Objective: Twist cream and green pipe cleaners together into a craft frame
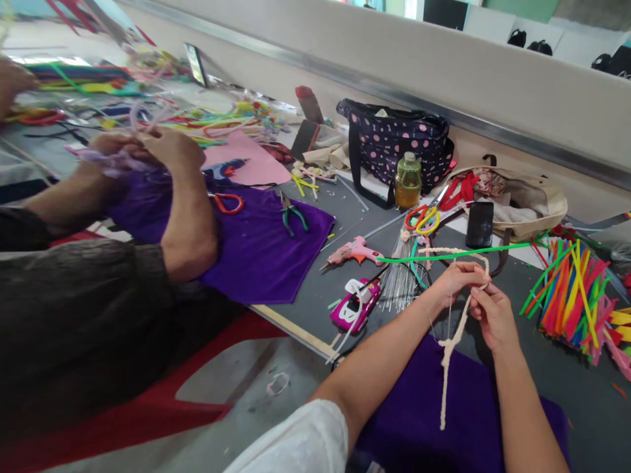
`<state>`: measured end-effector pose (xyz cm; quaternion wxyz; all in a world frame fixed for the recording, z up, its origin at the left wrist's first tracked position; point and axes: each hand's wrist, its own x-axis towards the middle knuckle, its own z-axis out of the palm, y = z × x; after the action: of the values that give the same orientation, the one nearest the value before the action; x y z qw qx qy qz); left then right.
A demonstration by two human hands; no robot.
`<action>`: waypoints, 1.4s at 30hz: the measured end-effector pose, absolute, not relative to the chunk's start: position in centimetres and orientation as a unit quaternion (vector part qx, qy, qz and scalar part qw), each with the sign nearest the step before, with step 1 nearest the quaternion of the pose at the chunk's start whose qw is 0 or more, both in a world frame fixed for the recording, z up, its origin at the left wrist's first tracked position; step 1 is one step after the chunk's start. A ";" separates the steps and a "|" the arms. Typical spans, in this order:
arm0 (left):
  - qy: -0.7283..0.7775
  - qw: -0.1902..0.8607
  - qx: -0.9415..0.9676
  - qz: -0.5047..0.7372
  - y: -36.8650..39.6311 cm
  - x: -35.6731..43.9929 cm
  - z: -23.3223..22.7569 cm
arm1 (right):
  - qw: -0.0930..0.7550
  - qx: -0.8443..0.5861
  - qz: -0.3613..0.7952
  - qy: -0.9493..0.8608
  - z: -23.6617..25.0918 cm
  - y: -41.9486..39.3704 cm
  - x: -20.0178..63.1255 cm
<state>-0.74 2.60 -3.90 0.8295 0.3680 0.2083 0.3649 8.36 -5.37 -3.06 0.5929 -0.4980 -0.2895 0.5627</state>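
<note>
A dark polka-dot bag [394, 141] is set against the far edge of the bench [315, 289], its mouth open, though its contents cannot be made out. Just beside it a small green-capped bottle [408, 180] of amber liquid is stood upright. Toward the far right corner a beige bag [532, 197] is laid open, with patterned cloth and red straps seen in it, and a black phone [480, 224] is rested against its near side.

A cream pipe cleaner [451, 341] is held above the near edge of the bench, over a purple cloth [419, 420]. It is fuzzy, thin and pale; its upper part is bent into a loop between the hands, a knot-like twist is seen halfway down, and the loose tail is hung straight toward the cloth. A green pipe cleaner [444, 255] is stretched level just behind the hands.

The left hand [456, 279] is raised from a bare forearm, fingers curled narrowly and pinched on the loop's top. The right hand [493, 315] is held just beside it, fingertips closed on the same strand slightly lower.

At the right edge a bundle of coloured pipe cleaners [572, 295] is piled. A pink glue gun [355, 251] and a magenta toy car [355, 305] are laid mid-bench. At the left, another person's hands [148, 151] are closed around pale lilac strands over a second purple cloth [266, 249].
</note>
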 end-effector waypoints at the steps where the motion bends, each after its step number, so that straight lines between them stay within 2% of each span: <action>1: 0.208 0.831 0.368 0.362 2.6 -0.7 -4.0 | 0.594 -0.507 0.551 -0.293 -3.1 -5.4 8.2; 9: 0.201 0.837 0.351 0.368 2.7 -0.9 -3.9 | 0.583 -0.486 0.595 -0.264 -2.8 -5.3 9.0; 18: 0.207 0.802 0.382 0.410 2.4 -0.7 -3.5 | 0.674 -0.482 0.534 -0.167 -4.1 -4.8 9.7; 28: 0.180 0.784 0.434 0.404 1.9 -0.6 -2.9 | 0.707 -0.478 0.503 -0.140 -4.1 -4.8 10.4; 34: 0.198 0.752 0.487 0.397 1.7 -0.8 -2.2 | 0.754 -0.507 0.378 -0.178 -2.7 -5.0 10.0; 39: 0.204 0.740 0.492 0.411 1.7 -0.6 -2.4 | 0.789 -0.515 0.211 -0.260 -2.0 -5.3 9.2; 42: 0.216 0.746 0.477 0.411 1.7 -0.6 -2.5 | 0.777 -0.527 0.085 -0.333 -1.8 -5.8 8.3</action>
<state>-0.58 1.69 -2.52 0.7464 0.4771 0.2160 0.4106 8.31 -5.78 -1.76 0.7769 -0.5272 -0.3334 0.0852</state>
